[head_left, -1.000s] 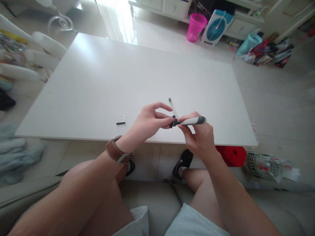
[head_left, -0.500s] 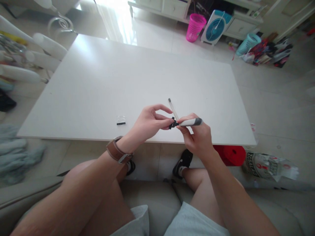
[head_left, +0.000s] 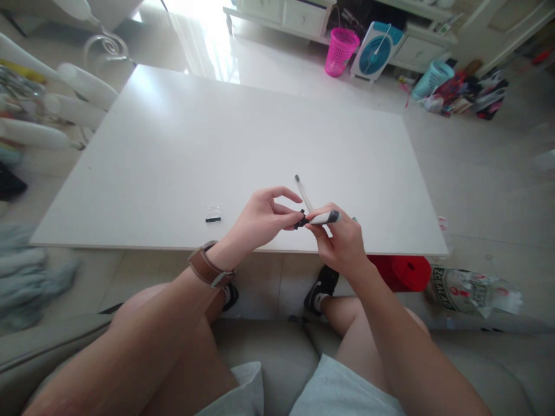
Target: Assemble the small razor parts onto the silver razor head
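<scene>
My left hand [head_left: 269, 214] is closed in a pinch on a small black part [head_left: 300, 221] near the front edge of the table. My right hand [head_left: 340, 236] grips a white pen-shaped tool [head_left: 321, 219] with a dark grey end, its other end at the black part. The tool's exact kind is unclear. A thin pale stick [head_left: 304, 193] with a dark tip slants up from beside my right fingers; whether they hold it is hidden. To the left, a small clear piece with a black strip [head_left: 213, 216] lies on the white table [head_left: 243, 138].
Beyond the table are a pink basket [head_left: 341, 52], a blue-and-white fan [head_left: 376, 51] and a light blue basket [head_left: 432, 80]. White chair parts [head_left: 87, 86] stand at the left corner. A red roll [head_left: 411, 273] and a printed bag [head_left: 472, 290] sit below the right front edge.
My right hand has shifted slightly left, and the white tool's dark end has swung left and points more toward me. My left hand keeps its pinch on the black part.
</scene>
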`<state>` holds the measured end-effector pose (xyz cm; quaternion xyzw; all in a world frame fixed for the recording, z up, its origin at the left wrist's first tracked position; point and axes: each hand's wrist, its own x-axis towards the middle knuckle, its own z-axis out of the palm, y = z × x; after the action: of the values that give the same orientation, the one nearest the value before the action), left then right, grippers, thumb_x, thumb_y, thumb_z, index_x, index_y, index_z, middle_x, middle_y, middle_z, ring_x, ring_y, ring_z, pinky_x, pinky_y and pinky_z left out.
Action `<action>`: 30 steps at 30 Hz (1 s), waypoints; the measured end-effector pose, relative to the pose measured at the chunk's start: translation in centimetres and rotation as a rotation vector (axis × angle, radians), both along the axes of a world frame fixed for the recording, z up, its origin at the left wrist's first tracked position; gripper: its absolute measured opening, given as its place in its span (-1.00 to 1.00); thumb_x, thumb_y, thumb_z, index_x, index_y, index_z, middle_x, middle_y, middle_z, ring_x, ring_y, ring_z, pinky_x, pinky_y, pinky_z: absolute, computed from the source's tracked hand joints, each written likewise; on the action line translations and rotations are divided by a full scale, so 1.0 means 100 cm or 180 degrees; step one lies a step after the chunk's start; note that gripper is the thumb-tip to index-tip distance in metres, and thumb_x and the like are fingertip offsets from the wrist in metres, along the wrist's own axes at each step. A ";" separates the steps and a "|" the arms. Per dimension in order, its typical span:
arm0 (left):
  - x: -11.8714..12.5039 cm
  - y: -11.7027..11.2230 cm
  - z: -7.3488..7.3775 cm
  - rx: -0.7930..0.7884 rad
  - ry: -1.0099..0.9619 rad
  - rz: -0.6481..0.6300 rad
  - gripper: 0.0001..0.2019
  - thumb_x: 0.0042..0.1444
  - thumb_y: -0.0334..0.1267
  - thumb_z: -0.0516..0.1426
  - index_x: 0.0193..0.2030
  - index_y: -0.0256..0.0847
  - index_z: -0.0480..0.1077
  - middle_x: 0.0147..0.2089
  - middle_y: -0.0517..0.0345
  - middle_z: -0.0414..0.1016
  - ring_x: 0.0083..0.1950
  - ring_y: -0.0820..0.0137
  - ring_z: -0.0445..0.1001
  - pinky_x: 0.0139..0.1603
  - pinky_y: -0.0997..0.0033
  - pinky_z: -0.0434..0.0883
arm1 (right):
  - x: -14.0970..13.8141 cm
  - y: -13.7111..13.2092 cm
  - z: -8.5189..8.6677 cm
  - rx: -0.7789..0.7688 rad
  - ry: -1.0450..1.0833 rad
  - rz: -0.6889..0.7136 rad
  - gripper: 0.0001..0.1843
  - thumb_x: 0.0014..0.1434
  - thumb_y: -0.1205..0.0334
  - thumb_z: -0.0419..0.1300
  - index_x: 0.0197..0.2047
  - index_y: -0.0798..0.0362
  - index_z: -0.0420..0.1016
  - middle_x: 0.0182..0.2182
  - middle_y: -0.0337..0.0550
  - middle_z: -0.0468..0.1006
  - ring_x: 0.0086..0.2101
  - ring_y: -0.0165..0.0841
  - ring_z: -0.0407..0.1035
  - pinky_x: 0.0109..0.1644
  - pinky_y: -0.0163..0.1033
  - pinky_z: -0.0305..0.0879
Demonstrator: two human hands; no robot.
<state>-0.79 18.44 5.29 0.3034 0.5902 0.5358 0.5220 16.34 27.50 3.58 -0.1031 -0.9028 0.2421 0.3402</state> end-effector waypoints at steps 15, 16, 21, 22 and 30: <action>-0.005 -0.002 -0.007 -0.0131 0.0620 -0.0164 -0.69 0.06 -0.34 0.30 -0.02 -0.23 0.52 -0.38 0.08 0.72 -0.34 0.33 0.65 -0.33 0.45 0.49 | -0.004 -0.004 -0.006 -0.0162 -0.0186 0.0056 -0.88 0.41 0.41 0.13 -0.12 -0.02 0.38 -0.31 -0.18 0.47 -0.34 -0.31 0.40 -0.29 -0.22 0.32; -0.006 -0.001 -0.007 -0.0124 0.0526 -0.0130 -0.69 0.06 -0.36 0.30 -0.02 -0.24 0.51 -0.37 0.07 0.72 -0.34 0.33 0.65 -0.31 0.43 0.52 | -0.004 -0.003 -0.006 -0.0169 -0.0150 0.0044 -0.88 0.41 0.41 0.14 -0.11 -0.02 0.39 -0.31 -0.18 0.47 -0.34 -0.31 0.40 -0.29 -0.22 0.33; -0.009 0.001 -0.003 -0.0100 0.0221 -0.0020 -0.71 0.06 -0.41 0.31 -0.04 -0.28 0.51 -0.39 0.06 0.70 -0.34 0.37 0.64 -0.21 0.38 0.59 | -0.006 -0.001 -0.003 -0.0165 -0.0027 0.0036 -0.87 0.40 0.41 0.15 -0.06 -0.01 0.40 -0.28 -0.17 0.48 -0.32 -0.33 0.41 -0.26 -0.23 0.37; -0.010 0.001 -0.003 -0.0108 0.0198 -0.0021 -0.71 0.07 -0.41 0.31 -0.03 -0.28 0.51 -0.39 0.06 0.70 -0.33 0.37 0.64 -0.20 0.38 0.59 | -0.006 -0.001 -0.003 -0.0157 -0.0023 0.0034 -0.87 0.41 0.41 0.15 -0.06 -0.01 0.40 -0.28 -0.17 0.48 -0.33 -0.32 0.41 -0.26 -0.23 0.36; -0.011 0.000 -0.003 -0.0109 -0.0059 -0.0030 -0.67 0.08 -0.37 0.34 0.02 -0.29 0.51 -0.36 0.02 0.71 -0.30 0.37 0.66 -0.18 0.40 0.61 | -0.004 0.002 -0.001 -0.0172 -0.0056 0.0063 -0.85 0.40 0.42 0.15 -0.06 -0.02 0.40 -0.27 -0.14 0.50 -0.31 -0.31 0.42 -0.24 -0.21 0.38</action>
<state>-1.92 18.48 4.99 0.2922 0.5930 0.5259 0.5351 15.99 27.70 3.45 -0.1054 -0.8998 0.2689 0.3270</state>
